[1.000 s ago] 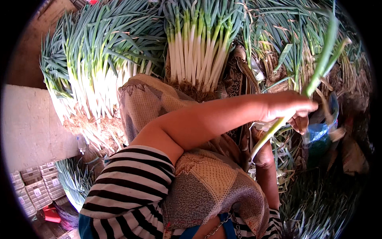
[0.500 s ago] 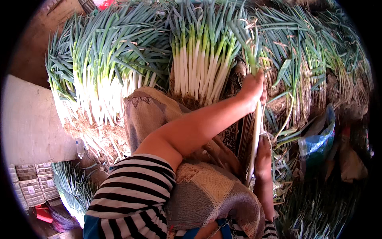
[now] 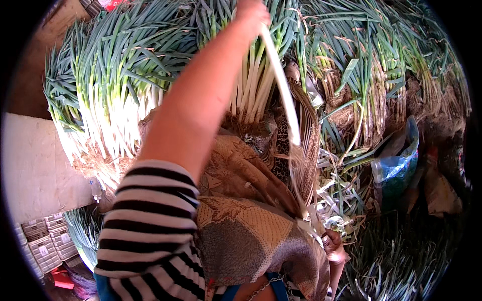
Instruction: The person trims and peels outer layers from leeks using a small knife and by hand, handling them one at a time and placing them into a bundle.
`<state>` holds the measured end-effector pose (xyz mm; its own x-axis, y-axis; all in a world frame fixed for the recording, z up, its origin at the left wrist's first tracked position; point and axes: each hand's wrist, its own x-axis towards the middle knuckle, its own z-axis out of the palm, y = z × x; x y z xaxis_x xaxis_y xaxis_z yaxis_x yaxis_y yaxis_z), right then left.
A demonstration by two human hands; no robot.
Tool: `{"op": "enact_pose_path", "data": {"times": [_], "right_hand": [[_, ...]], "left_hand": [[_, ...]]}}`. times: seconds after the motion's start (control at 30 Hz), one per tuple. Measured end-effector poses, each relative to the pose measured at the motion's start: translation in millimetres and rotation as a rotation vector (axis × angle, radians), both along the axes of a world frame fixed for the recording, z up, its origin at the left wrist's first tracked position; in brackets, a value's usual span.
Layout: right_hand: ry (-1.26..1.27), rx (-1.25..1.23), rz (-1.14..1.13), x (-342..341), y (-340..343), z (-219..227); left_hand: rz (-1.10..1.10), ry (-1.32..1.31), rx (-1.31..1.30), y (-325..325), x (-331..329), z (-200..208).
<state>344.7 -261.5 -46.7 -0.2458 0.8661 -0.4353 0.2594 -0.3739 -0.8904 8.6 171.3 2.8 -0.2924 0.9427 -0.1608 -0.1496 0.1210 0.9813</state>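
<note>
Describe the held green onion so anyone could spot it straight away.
Start at the striped sleeve at lower left and follow the bare arm up to the left hand. The green onion slants down rightward from it. Unlike the bunch behind, it is a single white stalk, gripped by hand.

At the left of the frame, a pale flat board (image 3: 42, 165), with a small clear bottle-like item (image 3: 96, 189) at its right end. Lower left, stacked pale slatted crates (image 3: 45, 251) — near them, a bright red object (image 3: 62, 279) and a purple bundle (image 3: 83, 278). Upper left, a brown surface (image 3: 65, 22). Right side, a shiny blue plastic bag (image 3: 394, 173) — beside it, a brownish sack (image 3: 441, 188).
</note>
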Motion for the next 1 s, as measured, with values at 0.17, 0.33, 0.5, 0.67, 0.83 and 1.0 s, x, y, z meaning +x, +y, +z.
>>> {"op": "enact_pose_path", "data": {"times": [0.17,0.33,0.5,0.67,0.83,1.0], "right_hand": [[-0.939,-0.208,-0.255,66.3,-51.0,-107.5],[-0.892,0.056,-0.146,64.3,-19.3,-153.9],[-0.768,0.108,0.064,21.0,60.4,-151.5],[-0.634,0.23,-0.467,-11.4,212.9,-106.3],[-0.322,0.456,0.11,-127.3,309.4,-24.7],[-0.155,0.166,0.203,-198.2,295.9,-21.9]], "left_hand": [[0.103,0.163,0.206,42.4,-82.8,47.8],[0.134,0.364,0.288,89.2,-98.0,50.9],[0.171,0.376,0.323,118.5,-96.3,-19.0],[0.184,0.397,0.07,138.1,-98.7,-90.3],[0.244,0.181,0.069,160.4,-111.4,-93.5],[0.238,-0.122,0.147,176.9,-123.7,-58.2]]}}
